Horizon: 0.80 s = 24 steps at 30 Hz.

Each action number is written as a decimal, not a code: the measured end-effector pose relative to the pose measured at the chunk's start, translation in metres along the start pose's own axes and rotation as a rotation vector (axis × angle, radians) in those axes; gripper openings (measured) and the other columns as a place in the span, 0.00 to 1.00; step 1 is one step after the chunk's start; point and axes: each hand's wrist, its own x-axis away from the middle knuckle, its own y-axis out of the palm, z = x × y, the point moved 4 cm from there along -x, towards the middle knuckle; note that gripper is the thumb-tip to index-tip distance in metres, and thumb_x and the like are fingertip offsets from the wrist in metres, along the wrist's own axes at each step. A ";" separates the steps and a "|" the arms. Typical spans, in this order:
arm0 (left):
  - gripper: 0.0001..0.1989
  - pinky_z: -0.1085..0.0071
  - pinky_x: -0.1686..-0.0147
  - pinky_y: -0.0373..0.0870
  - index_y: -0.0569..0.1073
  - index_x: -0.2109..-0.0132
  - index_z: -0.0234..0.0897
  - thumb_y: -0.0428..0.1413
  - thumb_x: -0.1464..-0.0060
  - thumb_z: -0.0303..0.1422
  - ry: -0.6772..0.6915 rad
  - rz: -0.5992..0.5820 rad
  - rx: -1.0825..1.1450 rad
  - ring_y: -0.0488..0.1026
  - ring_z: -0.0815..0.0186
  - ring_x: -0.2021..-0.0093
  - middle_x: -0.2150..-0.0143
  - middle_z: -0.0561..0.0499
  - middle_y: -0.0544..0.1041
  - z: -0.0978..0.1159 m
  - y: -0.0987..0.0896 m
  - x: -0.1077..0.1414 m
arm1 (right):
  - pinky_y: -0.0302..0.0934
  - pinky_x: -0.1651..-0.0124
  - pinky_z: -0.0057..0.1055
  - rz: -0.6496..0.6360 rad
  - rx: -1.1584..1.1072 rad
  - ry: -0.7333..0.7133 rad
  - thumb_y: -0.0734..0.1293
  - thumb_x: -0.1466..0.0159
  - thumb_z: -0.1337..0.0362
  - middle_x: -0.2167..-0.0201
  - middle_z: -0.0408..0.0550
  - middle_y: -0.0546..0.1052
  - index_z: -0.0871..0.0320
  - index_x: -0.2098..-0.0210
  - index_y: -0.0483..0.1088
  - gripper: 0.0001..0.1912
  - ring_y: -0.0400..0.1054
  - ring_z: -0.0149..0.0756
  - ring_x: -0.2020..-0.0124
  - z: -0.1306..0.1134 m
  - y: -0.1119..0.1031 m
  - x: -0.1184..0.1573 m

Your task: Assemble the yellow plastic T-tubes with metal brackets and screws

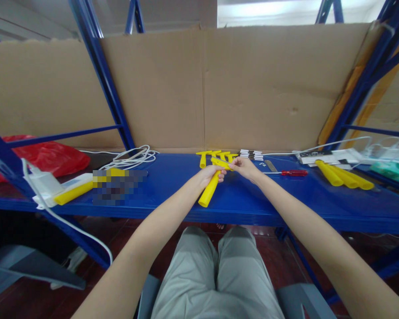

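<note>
My left hand [215, 174] is closed around a yellow T-shaped plastic handle [209, 191], whose tube points down toward the table's front edge. The handle's crosswise head [222, 164] shows above my fingers, with a thin greyish strip along it. My right hand [243, 168] pinches at the right end of this head; what lies between its fingertips is too small to make out. Just behind both hands, several similar yellow T-shaped pieces [203, 158] lie in a row. A screwdriver [294, 173] with a red handle lies to the right of my right hand, beside a flat metal plate [271, 166].
Small black-and-white packs [251, 155] lie at the back of the blue table [173, 186]. Yellow tubes [346, 175] rest at right. At left are a coiled white cable [136, 156], a red plastic bag [49, 155] and another yellow tube [73, 191]. Cardboard [202, 88] stands behind.
</note>
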 end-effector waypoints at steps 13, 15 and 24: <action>0.06 0.83 0.85 0.53 0.64 0.65 0.34 0.51 0.47 0.19 0.029 -0.103 -0.005 0.56 0.78 0.85 0.80 0.59 0.61 0.000 -0.004 -0.008 | 0.54 0.71 0.28 -0.047 -0.182 0.033 0.75 0.57 0.56 0.81 0.36 0.65 0.56 0.78 0.61 0.19 0.57 0.26 0.77 -0.003 0.001 0.002; 0.06 0.83 0.85 0.53 0.65 0.65 0.34 0.50 0.47 0.19 0.030 -0.093 -0.008 0.56 0.78 0.85 0.80 0.59 0.61 0.000 -0.003 -0.006 | 0.54 0.71 0.28 -0.074 -0.231 0.039 0.75 0.58 0.55 0.81 0.36 0.65 0.56 0.78 0.62 0.20 0.58 0.26 0.77 -0.005 0.002 0.003; 0.08 0.82 0.84 0.54 0.67 0.61 0.32 0.49 0.47 0.19 0.021 -0.079 -0.002 0.55 0.78 0.84 0.80 0.58 0.61 0.001 -0.002 -0.004 | 0.55 0.72 0.29 -0.156 -0.388 0.070 0.77 0.59 0.55 0.78 0.38 0.67 0.56 0.74 0.63 0.22 0.60 0.27 0.76 -0.007 -0.003 0.009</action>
